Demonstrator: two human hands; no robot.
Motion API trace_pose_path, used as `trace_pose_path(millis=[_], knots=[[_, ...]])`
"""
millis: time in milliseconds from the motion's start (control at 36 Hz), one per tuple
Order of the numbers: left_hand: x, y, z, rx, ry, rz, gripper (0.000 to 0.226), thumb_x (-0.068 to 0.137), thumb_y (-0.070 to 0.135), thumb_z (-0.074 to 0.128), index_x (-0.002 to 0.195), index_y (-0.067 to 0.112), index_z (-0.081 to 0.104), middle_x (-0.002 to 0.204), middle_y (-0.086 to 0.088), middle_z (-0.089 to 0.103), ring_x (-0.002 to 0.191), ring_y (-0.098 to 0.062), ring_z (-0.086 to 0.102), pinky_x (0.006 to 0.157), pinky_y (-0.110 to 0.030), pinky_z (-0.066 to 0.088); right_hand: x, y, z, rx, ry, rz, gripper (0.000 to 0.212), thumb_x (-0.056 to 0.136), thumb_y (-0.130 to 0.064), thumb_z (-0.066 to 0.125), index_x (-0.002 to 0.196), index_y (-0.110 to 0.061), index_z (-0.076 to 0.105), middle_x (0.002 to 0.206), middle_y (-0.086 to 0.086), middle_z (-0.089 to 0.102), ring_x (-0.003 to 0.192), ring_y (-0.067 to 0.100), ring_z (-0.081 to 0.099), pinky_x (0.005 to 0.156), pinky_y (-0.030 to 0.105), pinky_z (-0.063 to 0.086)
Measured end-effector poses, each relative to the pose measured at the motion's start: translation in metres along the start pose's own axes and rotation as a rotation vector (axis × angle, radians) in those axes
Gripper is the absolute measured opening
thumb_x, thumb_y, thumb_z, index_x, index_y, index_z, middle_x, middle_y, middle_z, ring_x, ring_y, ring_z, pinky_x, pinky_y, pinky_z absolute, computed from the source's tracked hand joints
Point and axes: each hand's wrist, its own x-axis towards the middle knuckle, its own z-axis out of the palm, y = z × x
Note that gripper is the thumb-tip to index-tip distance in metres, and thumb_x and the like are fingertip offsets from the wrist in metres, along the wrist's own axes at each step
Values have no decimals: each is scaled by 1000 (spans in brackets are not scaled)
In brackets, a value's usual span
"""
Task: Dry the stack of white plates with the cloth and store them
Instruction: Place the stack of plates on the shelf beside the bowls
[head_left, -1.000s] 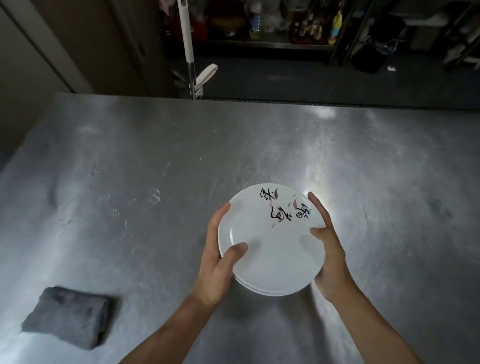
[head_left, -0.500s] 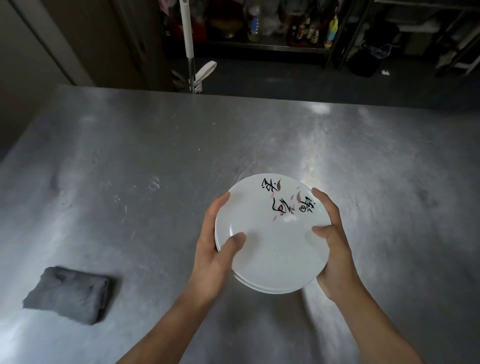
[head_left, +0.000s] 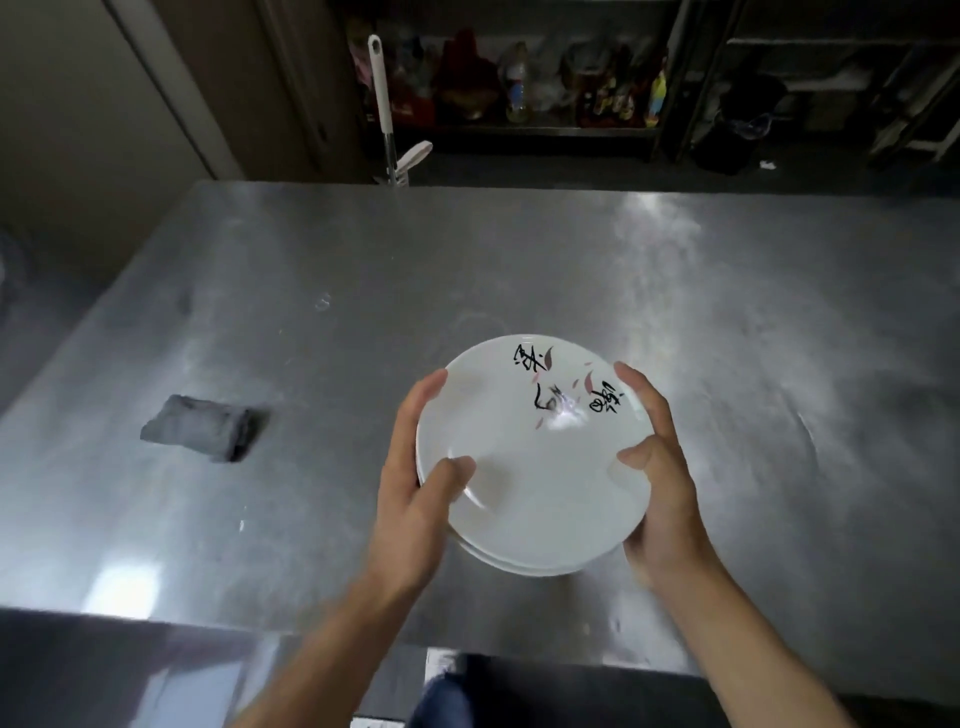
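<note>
A small stack of white plates (head_left: 540, 488), the top one marked with black brush characters and pink petals, is held above the steel table (head_left: 519, 270). My left hand (head_left: 415, 483) grips the stack's left rim, thumb on the top plate and fingers curled around the edge. At the right rim my right hand (head_left: 657, 467) grips the same way, thumb on top. A folded grey cloth (head_left: 202, 427) lies on the table to the left, apart from both hands.
The table's near edge (head_left: 260, 623) runs just below my forearms, with dark floor beneath. Behind the far edge stands a white mop handle (head_left: 382, 104) and a dark shelf of bottles (head_left: 519, 88). A wall is at the far left.
The view has pulled back from the table, so its near edge now shows. Both hands keep the same hold on the plate stack, which has lifted slightly. The cloth has not moved.
</note>
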Motion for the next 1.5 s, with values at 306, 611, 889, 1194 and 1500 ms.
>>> trace_pose_path(millis=[306,611,889,1194,1500], knots=[[-185,25,31,-16,78,-71,79,65,39,60,143,45,46,145,10,54,127,-23,56,86,-27,51,-160,-10,-50,-28,-95,71,67,76,-18,42,139,-41,51,131,-5,64,122,29,58,103,69,42],[-281,12,-18,20,119,-170,83,63,44,62,145,46,43,138,13,57,122,-20,59,80,-30,58,-235,45,-25,-16,-135,180,70,72,-19,46,139,-36,53,136,-1,62,125,28,57,106,68,40],[-319,-53,-81,93,129,-237,83,68,44,64,148,43,41,142,14,56,121,-9,59,84,-32,55,-269,129,12,3,-135,219,70,72,-13,44,139,-34,53,138,2,60,129,32,54,106,69,39],[-294,-165,-70,54,68,-249,80,71,42,63,148,41,42,136,21,58,116,-2,61,80,-22,57,-245,228,-26,-8,-55,235,73,68,-30,54,141,-34,51,137,1,62,127,28,57,103,59,46],[-227,-334,21,-18,15,-162,77,74,40,62,148,42,42,146,19,52,131,-7,53,97,-37,50,-152,338,-136,-23,-13,149,70,72,-15,45,138,-36,55,138,0,61,127,27,56,104,55,46]])
